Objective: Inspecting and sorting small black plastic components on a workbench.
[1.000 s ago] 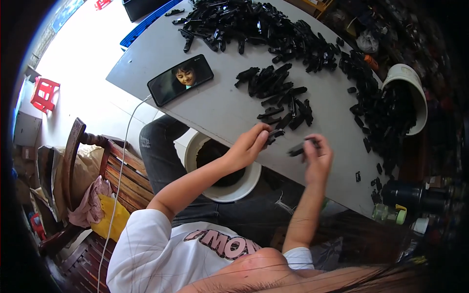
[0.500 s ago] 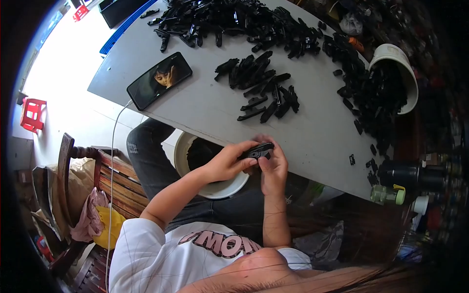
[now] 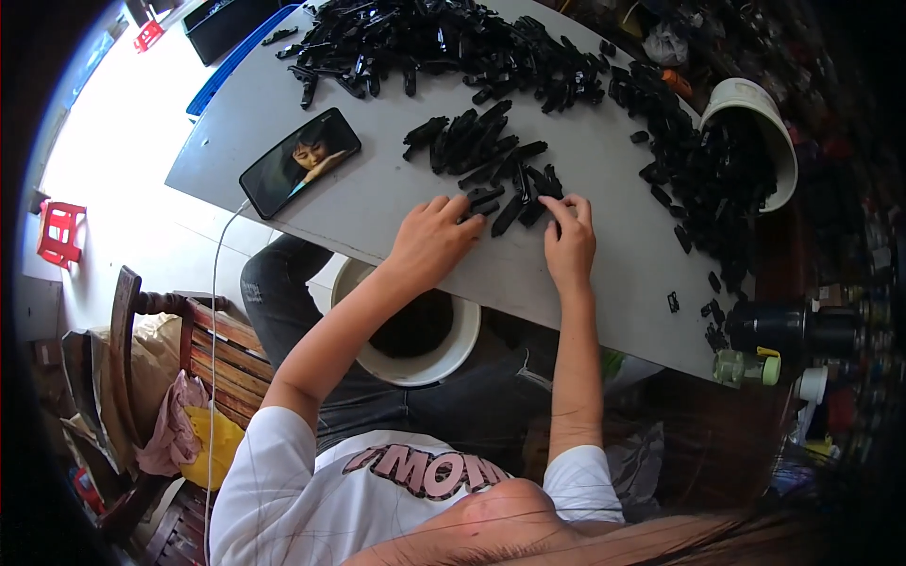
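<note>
On the grey table lies a small group of long, black plastic parts (image 3: 472, 141). At its near left edge my left hand (image 3: 432, 241) reaches in, palm down, with its fingers curled onto a black plastic part (image 3: 487, 195). My right hand (image 3: 572, 247) is at the near right edge of the same group. Its thumb and forefinger close on the end of another black part, and the fingers partly hide the contact. Below the table edge, by my legs, stands a white bucket (image 3: 467, 344) with dark contents.
A larger heap of black parts (image 3: 425, 47) covers the table's far side. At the right, a tipped white bucket (image 3: 785, 151) spills small black pieces. A phone (image 3: 300, 162) with a white cable (image 3: 215, 330) lies at the left. A green-lidded bottle (image 3: 746, 368) stands near the right corner.
Half a second ago both hands held one black part together above the table edge. That part is out of them, and both hands have moved forward, apart, to the small group.
</note>
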`<state>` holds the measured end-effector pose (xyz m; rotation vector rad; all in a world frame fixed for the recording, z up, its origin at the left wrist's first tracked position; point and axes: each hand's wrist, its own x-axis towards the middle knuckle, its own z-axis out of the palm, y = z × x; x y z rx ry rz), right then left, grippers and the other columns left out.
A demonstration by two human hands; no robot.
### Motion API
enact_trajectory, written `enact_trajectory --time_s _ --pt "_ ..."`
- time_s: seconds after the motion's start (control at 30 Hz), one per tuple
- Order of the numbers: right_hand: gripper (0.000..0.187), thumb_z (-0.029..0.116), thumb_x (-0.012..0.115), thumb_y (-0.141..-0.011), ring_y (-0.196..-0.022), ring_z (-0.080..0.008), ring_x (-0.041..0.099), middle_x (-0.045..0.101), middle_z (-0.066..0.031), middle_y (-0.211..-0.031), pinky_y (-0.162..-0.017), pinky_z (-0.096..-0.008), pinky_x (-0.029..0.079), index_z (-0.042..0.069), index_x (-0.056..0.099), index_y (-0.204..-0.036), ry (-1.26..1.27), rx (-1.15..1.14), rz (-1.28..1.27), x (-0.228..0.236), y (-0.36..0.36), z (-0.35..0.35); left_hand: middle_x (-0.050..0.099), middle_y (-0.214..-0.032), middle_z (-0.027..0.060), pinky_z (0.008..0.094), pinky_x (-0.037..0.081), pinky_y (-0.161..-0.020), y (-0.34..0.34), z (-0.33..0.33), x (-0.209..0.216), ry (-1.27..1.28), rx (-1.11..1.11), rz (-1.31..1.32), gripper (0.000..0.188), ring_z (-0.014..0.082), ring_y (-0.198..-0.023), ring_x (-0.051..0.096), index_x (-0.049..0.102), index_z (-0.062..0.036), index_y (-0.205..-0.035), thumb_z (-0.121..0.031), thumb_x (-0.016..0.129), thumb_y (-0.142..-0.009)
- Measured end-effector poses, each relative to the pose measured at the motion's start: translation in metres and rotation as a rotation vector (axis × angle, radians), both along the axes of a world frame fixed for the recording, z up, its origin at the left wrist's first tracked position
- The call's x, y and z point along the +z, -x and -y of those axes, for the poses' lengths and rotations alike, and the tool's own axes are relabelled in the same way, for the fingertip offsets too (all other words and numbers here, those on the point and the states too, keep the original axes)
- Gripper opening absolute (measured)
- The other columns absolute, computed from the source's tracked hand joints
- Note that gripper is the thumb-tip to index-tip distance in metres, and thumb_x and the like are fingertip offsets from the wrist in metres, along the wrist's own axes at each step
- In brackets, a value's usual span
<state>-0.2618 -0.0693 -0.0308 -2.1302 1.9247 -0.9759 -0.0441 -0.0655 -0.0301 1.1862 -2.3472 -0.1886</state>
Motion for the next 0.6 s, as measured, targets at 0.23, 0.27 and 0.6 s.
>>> enact_trajectory --time_s 0.23,0.27,0.6 --pt "0.029 0.006 0.064 -0.077 -0.083 -0.0311 0.059 0.052 -0.0083 -0.106 -0.07 -0.0385 0.048 0.012 0.058 -0.105 0.028 0.047 -0.223 0.002 0.01 -0.011 0.056 -0.083 0.0119 0.0424 0.045 -0.066 -0.017 -0.002 0.004 -0.237 0.126 -0.035 0.021 0.0324 -0.08 0.057 0.048 -0.0074 -0.096 -0.014 0.059 -0.08" --pt "0.029 0.006 0.064 -0.077 -0.084 -0.0313 0.059 0.053 -0.0088 -0.106 -0.071 -0.0385 0.049 0.01 0.058 -0.105 0.083 0.081 -0.276 -0.001 0.01 -0.013 0.057 -0.08 0.0139 0.0442 0.045 -0.064 -0.02 -0.004 0.004 -0.25 0.148 -0.09 0.021 0.0348 -0.076 0.057 0.046 -0.0065 -0.098 -0.013 0.057 -0.081" --pt "0.03 0.005 0.064 -0.074 -0.081 -0.0306 0.06 0.056 -0.0106 -0.097 -0.067 -0.0382 0.05 0.005 0.055 -0.103 0.024 0.087 -0.162 -0.001 0.015 -0.037 0.054 -0.073 0.0121 0.0349 0.041 -0.062 -0.03 -0.028 0.002 -0.554 0.106 -0.681 0.029 0.0242 -0.067 0.051 0.04 -0.0043 -0.118 -0.015 0.048 -0.093"
